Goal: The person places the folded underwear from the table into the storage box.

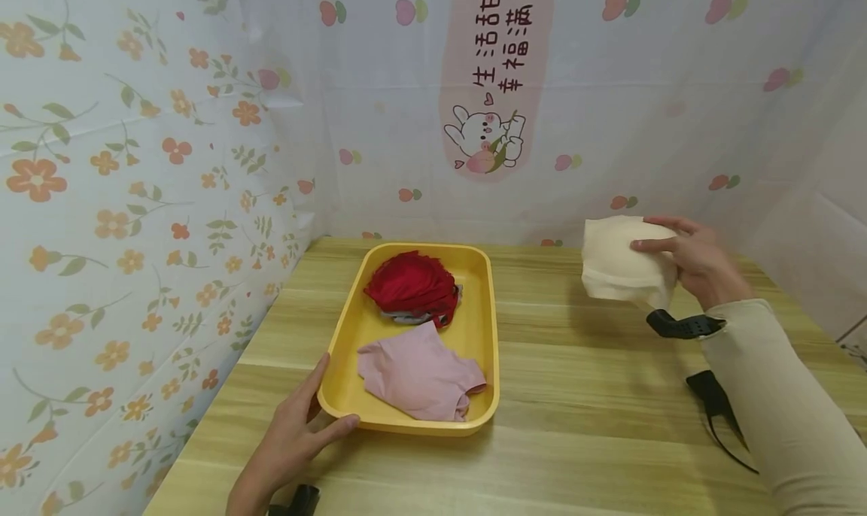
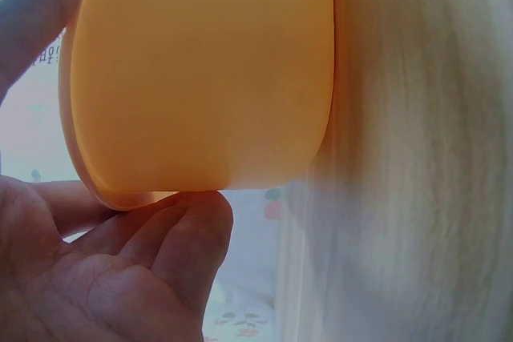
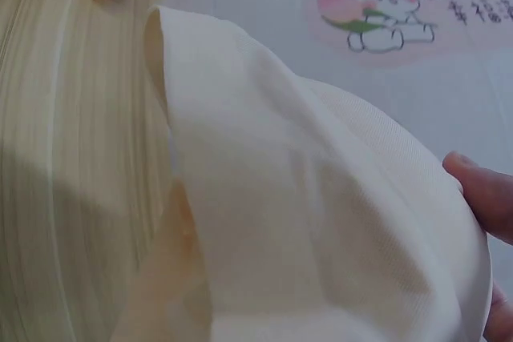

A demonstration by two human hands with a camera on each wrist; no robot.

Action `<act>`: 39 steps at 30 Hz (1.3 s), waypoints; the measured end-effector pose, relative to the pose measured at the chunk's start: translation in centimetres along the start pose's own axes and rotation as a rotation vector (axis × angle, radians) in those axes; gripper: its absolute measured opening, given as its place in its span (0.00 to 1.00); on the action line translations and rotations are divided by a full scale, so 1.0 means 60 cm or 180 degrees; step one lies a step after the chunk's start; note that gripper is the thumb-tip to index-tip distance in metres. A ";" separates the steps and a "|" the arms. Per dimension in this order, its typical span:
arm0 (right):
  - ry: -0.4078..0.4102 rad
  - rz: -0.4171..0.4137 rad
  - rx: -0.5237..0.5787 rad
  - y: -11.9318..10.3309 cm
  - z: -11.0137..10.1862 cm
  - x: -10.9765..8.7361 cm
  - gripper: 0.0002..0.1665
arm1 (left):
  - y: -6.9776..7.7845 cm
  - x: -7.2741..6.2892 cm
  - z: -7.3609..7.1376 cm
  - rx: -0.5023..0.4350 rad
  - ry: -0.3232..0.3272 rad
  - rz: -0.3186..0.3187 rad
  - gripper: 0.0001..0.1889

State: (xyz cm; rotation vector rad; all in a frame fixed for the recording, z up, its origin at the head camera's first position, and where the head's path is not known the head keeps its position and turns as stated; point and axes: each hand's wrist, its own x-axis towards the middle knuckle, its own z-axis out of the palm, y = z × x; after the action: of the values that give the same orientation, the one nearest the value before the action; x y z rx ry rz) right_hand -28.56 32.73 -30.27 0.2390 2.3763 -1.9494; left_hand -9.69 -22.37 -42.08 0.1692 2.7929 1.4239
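In the head view my right hand (image 1: 704, 260) holds a cream bra (image 1: 619, 256) up over the right side of the table, thumb and fingers pinching its rounded cup. Its smooth cloth (image 3: 264, 174) fills much of the right wrist view, with a loose edge hanging toward the tabletop. My left hand (image 1: 287, 433) grips the near-left corner of a yellow plastic tub (image 1: 494, 328), thumb on the front wall and fingers along the left side. Fingertips (image 2: 204, 214) lie against the outer wall just under the rim. A red bra (image 1: 409, 283) and a crumpled pink pair of underpants (image 1: 420, 373) lie inside the tub.
Grey cloth (image 1: 406, 318) shows beneath the red bra. A black device with a cable (image 1: 714, 399) lies on the wooden table (image 1: 562, 441) by the right forearm. Printed curtains (image 1: 379, 125) stand behind the table and along its left side.
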 end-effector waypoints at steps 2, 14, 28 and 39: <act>-0.0077 -0.0007 0.0003 -0.006 0.007 -0.004 0.38 | 0.001 0.000 -0.001 0.0001 0.0009 0.0018 0.53; -0.0420 -0.0200 -0.0189 -0.035 0.063 -0.024 0.30 | 0.000 -0.001 0.001 -0.0020 0.0034 0.0036 0.53; -0.1108 -0.0271 0.0113 -0.050 0.128 -0.044 0.30 | 0.001 -0.001 0.001 -0.0065 -0.0020 0.0009 0.54; -0.1519 -0.0330 0.0144 -0.058 0.178 -0.060 0.31 | 0.000 -0.003 0.001 -0.0073 -0.0011 -0.0006 0.54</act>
State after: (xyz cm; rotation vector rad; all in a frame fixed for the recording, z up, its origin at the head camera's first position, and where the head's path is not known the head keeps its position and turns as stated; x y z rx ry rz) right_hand -26.12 21.32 -28.51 -0.3202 2.0679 -1.8410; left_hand -9.52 -22.34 -42.15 0.1686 2.7720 1.4530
